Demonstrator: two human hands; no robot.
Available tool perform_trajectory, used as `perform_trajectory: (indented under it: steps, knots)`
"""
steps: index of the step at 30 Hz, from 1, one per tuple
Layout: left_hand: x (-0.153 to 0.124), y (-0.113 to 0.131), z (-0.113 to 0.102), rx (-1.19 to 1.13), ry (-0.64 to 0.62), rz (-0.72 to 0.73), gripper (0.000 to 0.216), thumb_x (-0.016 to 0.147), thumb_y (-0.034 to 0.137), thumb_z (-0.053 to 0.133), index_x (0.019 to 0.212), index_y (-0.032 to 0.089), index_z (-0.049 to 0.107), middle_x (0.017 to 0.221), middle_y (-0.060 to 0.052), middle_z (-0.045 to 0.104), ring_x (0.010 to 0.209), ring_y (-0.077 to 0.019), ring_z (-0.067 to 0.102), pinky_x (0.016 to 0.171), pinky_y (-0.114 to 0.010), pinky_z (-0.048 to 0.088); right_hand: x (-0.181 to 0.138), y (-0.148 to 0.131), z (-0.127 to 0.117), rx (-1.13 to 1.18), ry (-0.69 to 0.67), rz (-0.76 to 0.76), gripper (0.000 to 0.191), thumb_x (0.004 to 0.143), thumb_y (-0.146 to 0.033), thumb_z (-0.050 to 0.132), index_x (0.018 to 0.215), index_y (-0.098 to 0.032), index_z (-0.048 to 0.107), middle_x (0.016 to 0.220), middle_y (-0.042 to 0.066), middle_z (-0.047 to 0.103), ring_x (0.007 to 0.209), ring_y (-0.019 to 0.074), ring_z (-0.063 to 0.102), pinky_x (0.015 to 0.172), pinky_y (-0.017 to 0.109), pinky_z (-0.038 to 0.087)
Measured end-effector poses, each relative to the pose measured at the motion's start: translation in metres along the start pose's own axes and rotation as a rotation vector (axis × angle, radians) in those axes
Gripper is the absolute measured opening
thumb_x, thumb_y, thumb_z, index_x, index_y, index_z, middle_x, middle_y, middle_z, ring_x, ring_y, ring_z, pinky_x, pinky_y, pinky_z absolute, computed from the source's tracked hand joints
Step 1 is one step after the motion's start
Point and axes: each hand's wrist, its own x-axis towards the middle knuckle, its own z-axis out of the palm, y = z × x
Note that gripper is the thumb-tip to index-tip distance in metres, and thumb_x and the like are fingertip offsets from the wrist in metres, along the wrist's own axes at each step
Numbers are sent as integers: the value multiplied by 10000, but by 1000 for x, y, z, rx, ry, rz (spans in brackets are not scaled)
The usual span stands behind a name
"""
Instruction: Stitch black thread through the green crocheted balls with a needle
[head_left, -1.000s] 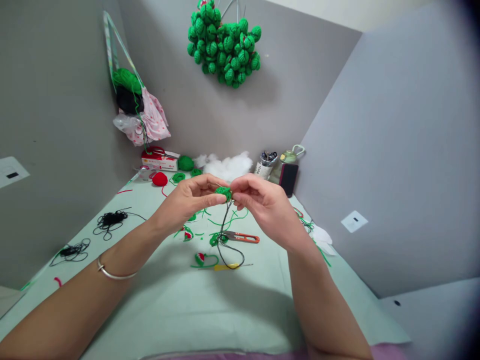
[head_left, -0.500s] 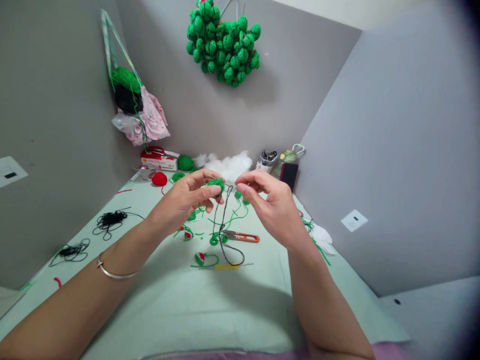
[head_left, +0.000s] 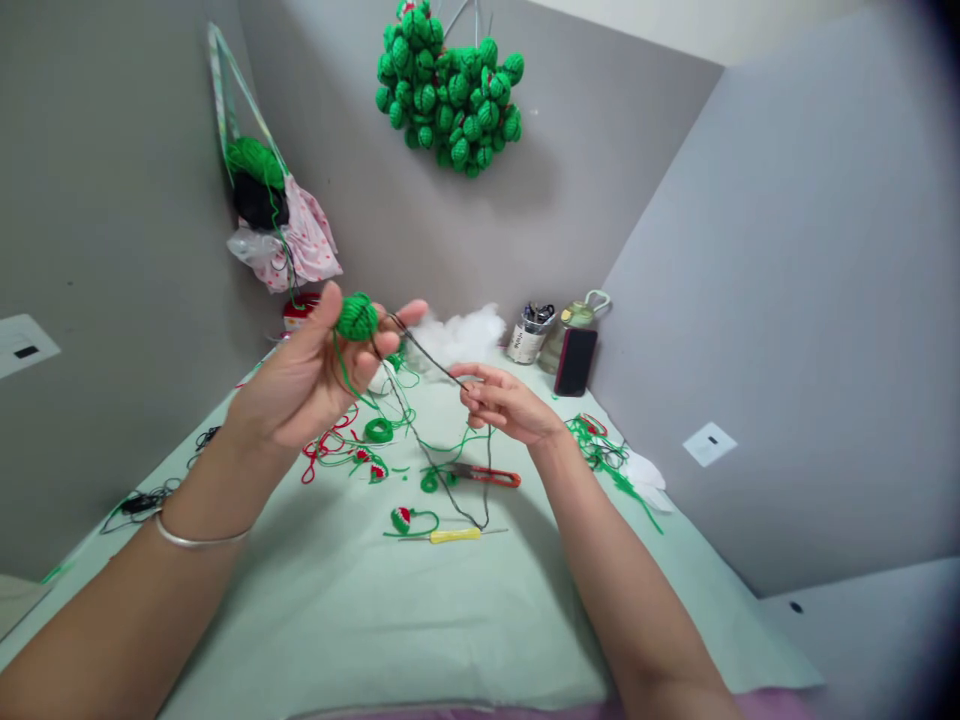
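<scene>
My left hand (head_left: 315, 370) is raised at left of centre, thumb and fingers around a small green crocheted ball (head_left: 358, 317) with dark stripes. A green yarn tail hangs below the ball. Black yarn (head_left: 427, 352) runs from the ball across to my right hand (head_left: 504, 402), whose fingers are pinched on it. More of that yarn droops in a long loop down to a yellow-handled crochet hook (head_left: 455, 535) on the table. Whether a needle is in my right fingers I cannot make out. Orange thread snips (head_left: 487, 475) lie under the loop.
Small red and green crocheted pieces (head_left: 402, 519) and yarn scraps lie about the table (head_left: 360, 620). White stuffing (head_left: 465, 335), a pen cup (head_left: 529, 335) and a phone (head_left: 576, 362) stand at the back. Green crocheted balls (head_left: 450, 100) hang on the wall, a yarn bag (head_left: 304, 235) at left.
My left hand has moved left and up with the ball, turning it to show its striped side. My right hand has dropped slightly, and the black yarn now stretches between the hands.
</scene>
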Motion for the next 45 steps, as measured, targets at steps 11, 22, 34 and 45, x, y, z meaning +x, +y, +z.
perform_trajectory:
  steps: [11,22,34,45]
  knots:
    - [-3,29,-15,64,79,284,234,852,436,782,929,249,664,836,12,614,842,-124,560,598,-206,470,7,29,-60,-310,509,24,312,670,-295,748,917,-134,645,665,-5,599,560,95,491,593,271,436]
    - [-10,-43,17,641,-160,125,291,920,325,631,1198,241,639,919,-8,595,781,-150,529,710,-276,449,-39,-52,61,-883,560,-713,84,926,-277,660,893,-232,723,922,30,677,892,181,619,838,342,496]
    - [-10,-49,23,700,-311,128,272,953,228,521,1207,192,611,847,5,543,798,-148,502,707,-274,411,-31,-37,80,-1407,518,-917,184,983,-144,547,919,-198,711,876,57,676,802,169,612,732,332,500]
    - [20,-40,-20,791,-104,115,290,895,247,575,1170,189,649,886,-11,620,791,-150,568,730,-292,445,-90,-88,88,-341,478,-836,105,975,-307,604,898,-240,624,672,-34,567,478,106,525,414,247,407]
